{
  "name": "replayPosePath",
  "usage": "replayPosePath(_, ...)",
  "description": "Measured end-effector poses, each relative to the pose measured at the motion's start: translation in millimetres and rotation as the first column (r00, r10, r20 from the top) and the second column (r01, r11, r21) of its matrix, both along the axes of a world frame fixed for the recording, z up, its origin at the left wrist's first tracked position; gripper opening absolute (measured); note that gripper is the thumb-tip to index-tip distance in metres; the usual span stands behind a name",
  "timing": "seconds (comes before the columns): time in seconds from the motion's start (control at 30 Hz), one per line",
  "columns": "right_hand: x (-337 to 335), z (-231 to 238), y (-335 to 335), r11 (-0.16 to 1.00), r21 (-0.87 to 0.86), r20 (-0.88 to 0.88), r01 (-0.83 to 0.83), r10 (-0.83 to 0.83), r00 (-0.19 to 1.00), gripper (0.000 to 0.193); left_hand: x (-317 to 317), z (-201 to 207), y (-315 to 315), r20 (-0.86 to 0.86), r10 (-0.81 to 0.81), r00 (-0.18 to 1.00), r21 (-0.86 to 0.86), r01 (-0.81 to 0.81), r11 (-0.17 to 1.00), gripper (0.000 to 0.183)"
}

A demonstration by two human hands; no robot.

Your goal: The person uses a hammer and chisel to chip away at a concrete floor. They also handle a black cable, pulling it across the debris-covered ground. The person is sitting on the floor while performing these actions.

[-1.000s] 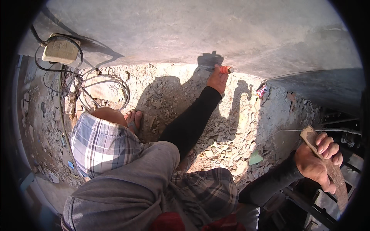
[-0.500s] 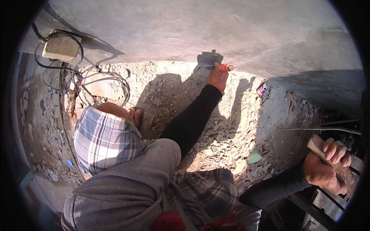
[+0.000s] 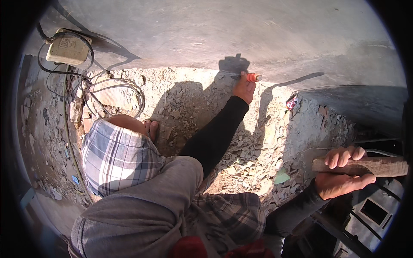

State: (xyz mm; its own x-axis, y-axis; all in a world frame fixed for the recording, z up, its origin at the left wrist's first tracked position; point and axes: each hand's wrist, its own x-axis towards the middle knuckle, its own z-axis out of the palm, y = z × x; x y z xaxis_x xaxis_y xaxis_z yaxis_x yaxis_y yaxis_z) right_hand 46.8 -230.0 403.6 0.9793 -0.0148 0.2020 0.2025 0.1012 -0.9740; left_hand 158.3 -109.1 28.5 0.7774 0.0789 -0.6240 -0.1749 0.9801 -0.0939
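At the base of the grey wall (image 3: 284,38), my left hand (image 3: 243,91) is closed around a short orange cylindrical tool (image 3: 254,78). Its round metal end faces right; the rest is hidden by my fingers, so I cannot tell its kind. My right hand (image 3: 340,184), off to the lower right, grips a rough wooden block (image 3: 385,167). The fingers lie over its top side and the thumb runs along underneath. The block is held nearly level, well apart from the orange tool.
Broken rubble (image 3: 232,161) covers the ground below the wall. A cream electrical box (image 3: 69,48) hangs at upper left, with coiled cables (image 3: 137,99) below it. A crumpled can (image 3: 292,102) and a green shard (image 3: 282,176) lie to the right. Dark metal bars (image 3: 344,234) cross the lower right.
My right hand has swung up and to the left, and the wooden block has turned from slanting to nearly level. The left hand stays at the wall with the orange tool, almost unmoved.
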Motion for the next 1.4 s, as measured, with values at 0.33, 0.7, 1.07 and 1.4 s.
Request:
replayPosePath(0.33,-29,-179,-1,0.884,-0.34,-0.744,-0.321,-0.045,0.666,0.061,0,-18,-6,0.085,0.02,0.996,-0.011,-0.019,1.0,0.04)
replayPosePath(0.7,2,-161,-3,0.994,0.105,0.123,0.041,-0.053,0.991,0.083,8,6,-16,0.062,-0.028,0.998,-0.045,0.03,0.999,0.039)
replayPosePath(1.07,-12,-63,-14,0.997,-0.02,-0.151,0.074,-0.076,0.986,0.072,0,-34,-2,0.08,0.075,0.994,-0.011,-0.075,0.997,0.049)
replayPosePath(1.4,-17,-188,-14,0.904,-0.327,-0.77,-0.276,-0.086,0.632,0.059,2,-28,0,0.103,0.077,0.992,-0.012,-0.077,0.997,0.042)
